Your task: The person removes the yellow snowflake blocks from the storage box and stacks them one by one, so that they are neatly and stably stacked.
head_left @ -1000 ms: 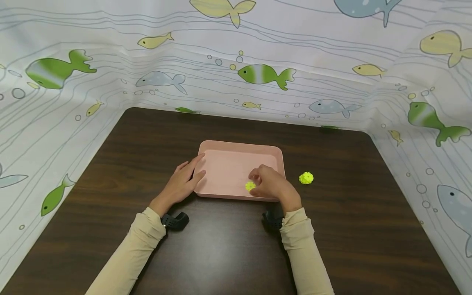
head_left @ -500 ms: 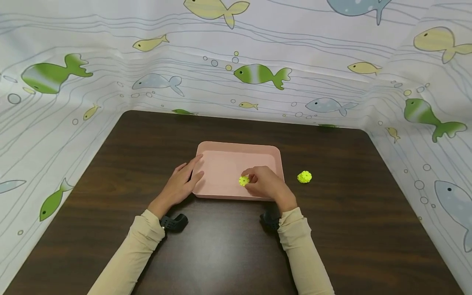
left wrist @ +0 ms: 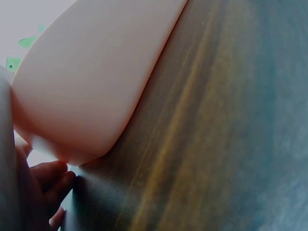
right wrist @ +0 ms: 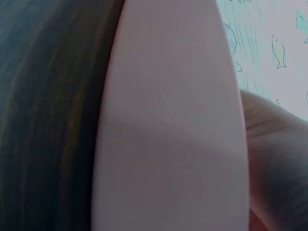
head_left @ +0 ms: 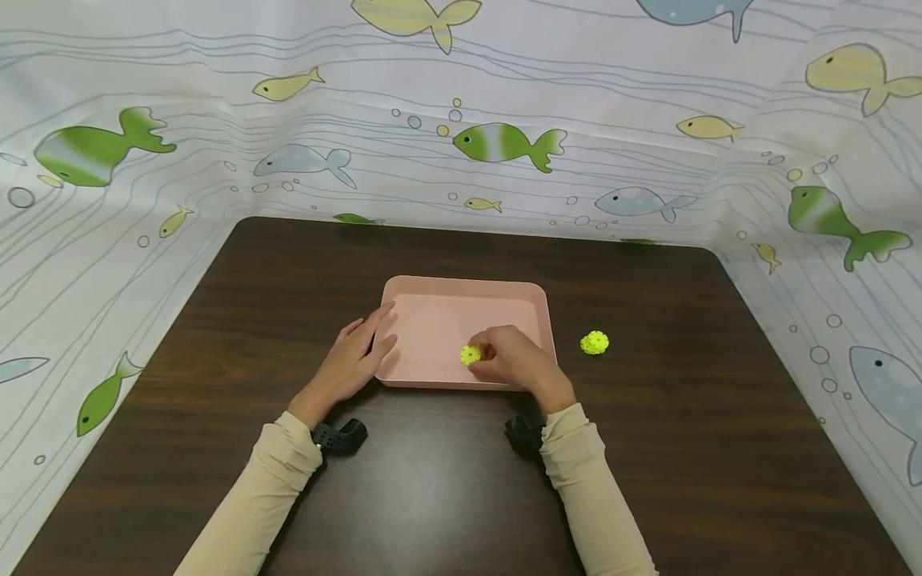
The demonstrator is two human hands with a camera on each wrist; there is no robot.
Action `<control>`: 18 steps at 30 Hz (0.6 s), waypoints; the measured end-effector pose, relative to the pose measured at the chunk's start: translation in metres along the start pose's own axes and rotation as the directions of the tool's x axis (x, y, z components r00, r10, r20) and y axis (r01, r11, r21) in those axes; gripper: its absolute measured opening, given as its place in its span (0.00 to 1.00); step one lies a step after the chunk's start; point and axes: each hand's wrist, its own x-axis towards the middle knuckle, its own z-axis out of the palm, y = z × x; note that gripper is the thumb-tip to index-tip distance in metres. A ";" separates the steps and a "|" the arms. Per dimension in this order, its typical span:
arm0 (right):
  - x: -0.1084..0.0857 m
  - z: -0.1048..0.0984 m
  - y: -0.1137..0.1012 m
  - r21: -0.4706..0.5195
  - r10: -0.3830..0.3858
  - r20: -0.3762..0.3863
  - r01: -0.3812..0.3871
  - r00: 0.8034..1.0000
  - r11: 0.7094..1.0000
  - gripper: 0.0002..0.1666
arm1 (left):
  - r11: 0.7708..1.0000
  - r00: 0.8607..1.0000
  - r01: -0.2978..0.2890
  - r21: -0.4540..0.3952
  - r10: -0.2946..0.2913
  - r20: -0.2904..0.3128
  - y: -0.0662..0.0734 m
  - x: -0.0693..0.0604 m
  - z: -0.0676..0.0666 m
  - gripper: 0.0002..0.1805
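Observation:
In the head view, a pink tray [head_left: 425, 320] lies on the dark wooden table. My right hand [head_left: 522, 360] reaches over its right side and pinches a small yellow-green notched disc [head_left: 470, 355] between thumb and fingers, over the tray floor. My left hand [head_left: 346, 360] rests at the tray's left edge, its fingers extended along the rim. The left wrist view has the tray's outer wall [left wrist: 96, 82] with fingertips [left wrist: 50, 173] by its corner. In the right wrist view the tray wall [right wrist: 168, 120] hides the disc, and only part of the right hand [right wrist: 274, 159] shows.
A small clump of yellow-green notched pieces [head_left: 594, 343] lies on the table [head_left: 670, 416] to the right of the tray. A white fish-print curtain [head_left: 403, 176] surrounds the table's back and sides. Each wrist wears a black band [head_left: 340, 437].
The right hand's fingers have closed on the disc and moved it slightly left within the tray. The left hand keeps its place at the tray. The head view has shifted a little.

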 end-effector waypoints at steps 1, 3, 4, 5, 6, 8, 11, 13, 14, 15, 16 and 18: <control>-0.001 -0.002 0.000 -0.003 -0.009 -0.006 0.009 1.000 1.000 0.12 | 1.000 1.000 0.000 -0.002 0.000 -0.003 0.000 0.000 0.000 0.34; -0.007 -0.009 0.002 -0.005 -0.022 -0.039 0.022 0.999 1.000 0.12 | 1.000 1.000 0.001 -0.004 -0.001 -0.009 0.000 -0.001 -0.001 0.33; -0.011 -0.015 0.005 -0.001 -0.028 -0.067 0.028 0.997 1.000 0.13 | 1.000 1.000 0.000 -0.005 0.000 -0.010 0.000 -0.001 -0.001 0.33; -0.017 -0.022 0.009 0.004 -0.027 -0.106 0.028 0.994 1.000 0.14 | 1.000 1.000 -0.002 -0.005 0.002 -0.009 0.000 -0.001 -0.001 0.33; -0.025 -0.030 0.014 0.008 -0.025 -0.152 0.026 0.988 1.000 0.15 | 1.000 1.000 -0.002 -0.007 0.002 -0.007 0.000 -0.001 -0.001 0.33; -0.043 -0.046 0.028 0.012 0.002 -0.247 0.001 0.969 1.000 0.17 | 1.000 1.000 -0.006 -0.008 0.006 -0.004 0.000 -0.001 0.000 0.33; -0.069 -0.066 0.055 0.011 0.086 -0.354 -0.088 0.931 0.996 0.20 | 1.000 1.000 -0.009 -0.009 0.009 -0.001 -0.001 0.000 0.001 0.34; -0.083 -0.074 0.073 0.003 0.153 -0.376 -0.164 0.914 0.986 0.21 | 1.000 1.000 -0.009 -0.006 0.009 -0.007 -0.002 0.000 0.001 0.34; -0.088 -0.078 0.080 0.000 0.186 -0.378 -0.201 0.907 0.980 0.22 | 1.000 1.000 -0.008 -0.004 0.008 -0.010 -0.003 0.001 0.002 0.34; -0.092 -0.080 0.087 0.000 0.215 -0.374 -0.231 0.902 0.973 0.22 | 1.000 1.000 -0.008 -0.004 0.008 -0.011 -0.003 0.001 0.002 0.34; -0.096 -0.082 0.092 -0.005 0.233 -0.370 -0.253 0.899 0.967 0.23 | 1.000 1.000 -0.007 -0.004 0.007 -0.011 -0.003 0.001 0.002 0.34; -0.100 -0.085 0.099 -0.018 0.260 -0.352 -0.284 0.899 0.959 0.23 | 1.000 1.000 -0.004 -0.006 0.003 -0.013 -0.002 0.001 0.002 0.33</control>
